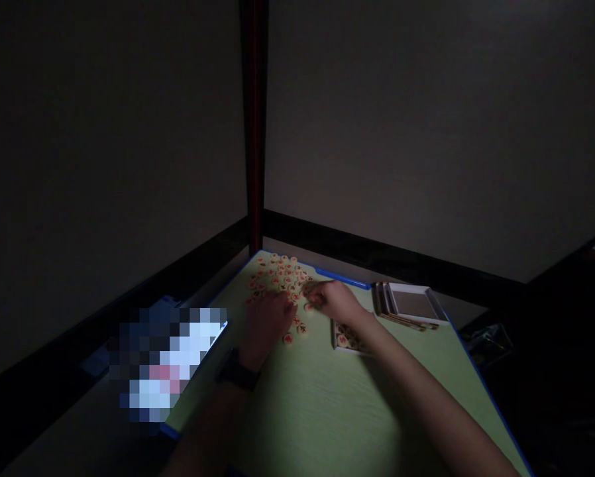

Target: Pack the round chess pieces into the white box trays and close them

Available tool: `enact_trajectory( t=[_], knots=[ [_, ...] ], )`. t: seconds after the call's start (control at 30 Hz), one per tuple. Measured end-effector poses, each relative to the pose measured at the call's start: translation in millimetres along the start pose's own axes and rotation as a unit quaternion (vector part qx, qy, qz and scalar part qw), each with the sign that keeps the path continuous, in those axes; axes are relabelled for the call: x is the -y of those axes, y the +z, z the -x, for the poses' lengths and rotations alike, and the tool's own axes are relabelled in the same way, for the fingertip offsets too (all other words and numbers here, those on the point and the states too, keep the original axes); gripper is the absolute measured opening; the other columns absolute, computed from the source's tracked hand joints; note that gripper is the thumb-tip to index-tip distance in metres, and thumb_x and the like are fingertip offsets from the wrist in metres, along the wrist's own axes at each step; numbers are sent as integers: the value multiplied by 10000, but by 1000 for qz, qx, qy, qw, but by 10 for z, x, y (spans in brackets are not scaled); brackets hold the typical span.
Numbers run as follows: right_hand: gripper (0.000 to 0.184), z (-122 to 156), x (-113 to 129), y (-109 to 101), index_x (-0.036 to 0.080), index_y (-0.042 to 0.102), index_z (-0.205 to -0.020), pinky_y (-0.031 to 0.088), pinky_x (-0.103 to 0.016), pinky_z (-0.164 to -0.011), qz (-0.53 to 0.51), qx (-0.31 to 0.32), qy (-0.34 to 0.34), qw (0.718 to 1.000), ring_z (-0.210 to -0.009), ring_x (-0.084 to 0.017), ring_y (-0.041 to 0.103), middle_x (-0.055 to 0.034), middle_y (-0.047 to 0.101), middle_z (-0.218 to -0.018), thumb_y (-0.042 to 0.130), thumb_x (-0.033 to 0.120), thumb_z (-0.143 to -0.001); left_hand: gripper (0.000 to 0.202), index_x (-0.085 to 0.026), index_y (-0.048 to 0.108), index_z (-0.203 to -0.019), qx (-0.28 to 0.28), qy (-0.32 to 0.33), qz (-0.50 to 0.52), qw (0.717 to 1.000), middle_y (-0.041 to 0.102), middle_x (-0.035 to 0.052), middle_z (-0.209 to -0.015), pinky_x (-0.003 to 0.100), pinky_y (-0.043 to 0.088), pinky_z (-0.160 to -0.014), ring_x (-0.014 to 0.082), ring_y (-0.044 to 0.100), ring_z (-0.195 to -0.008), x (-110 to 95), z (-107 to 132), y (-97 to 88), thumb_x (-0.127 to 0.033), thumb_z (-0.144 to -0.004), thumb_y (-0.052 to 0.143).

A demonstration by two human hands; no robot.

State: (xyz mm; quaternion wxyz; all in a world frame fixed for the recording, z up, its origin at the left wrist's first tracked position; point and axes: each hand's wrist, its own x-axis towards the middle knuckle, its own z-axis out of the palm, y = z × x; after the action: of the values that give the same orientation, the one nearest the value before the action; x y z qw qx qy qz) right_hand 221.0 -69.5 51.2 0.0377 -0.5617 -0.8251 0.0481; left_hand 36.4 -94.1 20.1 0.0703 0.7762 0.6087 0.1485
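Many round xiangqi pieces (280,270) with red or dark characters lie spread over the far corner of the pale green table. My left hand (270,321), wearing a dark wristband, is over the near side of the spread with its fingers curled in. Whatever those fingers hold is hidden. Just to its right my right hand (336,299) has its fingers bent together at the edge of the pieces; a single piece (308,307) lies below the fingertips. Under my right forearm, a shallow box (335,336) holds several pieces, partly covered by the arm.
Open shallow boxes or lids (417,305) are stacked at the table's far right. A bright, blurred-out screen (178,364) stands along the left edge. Blue trim edges the green table (302,411), which sits in a dim corner between two walls.
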Motion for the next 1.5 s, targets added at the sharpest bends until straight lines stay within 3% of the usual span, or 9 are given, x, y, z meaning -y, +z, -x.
enact_trajectory(
  t=[0.1, 0.33, 0.67, 1.13, 1.33, 1.5],
  knots=[
    [268, -266, -62, -65, 223, 759, -957, 458, -261, -770, 9, -9, 47, 999, -953, -223, 703, -74, 774, -979, 537, 138, -833, 220, -183, 671, -1004, 3, 2, 1, 1000, 709, 89, -1044, 306, 455, -839, 219, 652, -982, 3, -6, 24, -331, -934, 524],
    [284, -863, -6, -10, 220, 755, -1101, 510, -306, -829, 63, 53, 97, 992, -1071, -272, 690, -140, 736, -1157, 581, 281, -885, 203, -187, 647, -1059, 25, -11, -20, 999, 678, 90, -1124, 313, 448, -832, 215, 644, -998, 35, -3, -52, -228, -940, 488],
    [287, -991, -95, 61, 203, 757, -1082, 522, -297, -814, 74, 98, 75, 990, -1050, -263, 697, -138, 742, -1137, 596, 323, -878, 253, -164, 667, -1062, 19, 7, -6, 1000, 663, 112, -1103, 340, 457, -805, 231, 630, -959, -66, 11, -29, -219, -975, 436],
    [239, -912, -153, 53, 156, 715, -1038, 450, -250, -744, 52, 54, 18, 997, -955, -219, 686, -141, 744, -1071, 534, 229, -900, 228, -172, 707, -917, 38, 37, 34, 998, 686, 88, -1060, 323, 459, -813, 206, 638, -928, -101, 24, -31, -215, -954, 487],
    [197, -500, -270, -122, 143, 727, -956, 421, -235, -697, -27, 14, -43, 999, -780, -169, 652, -72, 741, -882, 589, 130, -816, 203, -187, 710, -921, 27, 80, 58, 995, 676, 69, -1078, 312, 453, -839, 196, 624, -962, -138, 45, 23, -223, -944, 512],
    [231, -110, -206, -51, 159, 717, -904, 435, -228, -725, -81, 21, -152, 985, -788, -150, 631, -47, 718, -880, 591, 35, -755, 226, -170, 703, -925, 23, 67, 30, 997, 677, 94, -1071, 328, 451, -835, 216, 625, -972, -112, 30, 39, -199, -946, 480]
  ],
)
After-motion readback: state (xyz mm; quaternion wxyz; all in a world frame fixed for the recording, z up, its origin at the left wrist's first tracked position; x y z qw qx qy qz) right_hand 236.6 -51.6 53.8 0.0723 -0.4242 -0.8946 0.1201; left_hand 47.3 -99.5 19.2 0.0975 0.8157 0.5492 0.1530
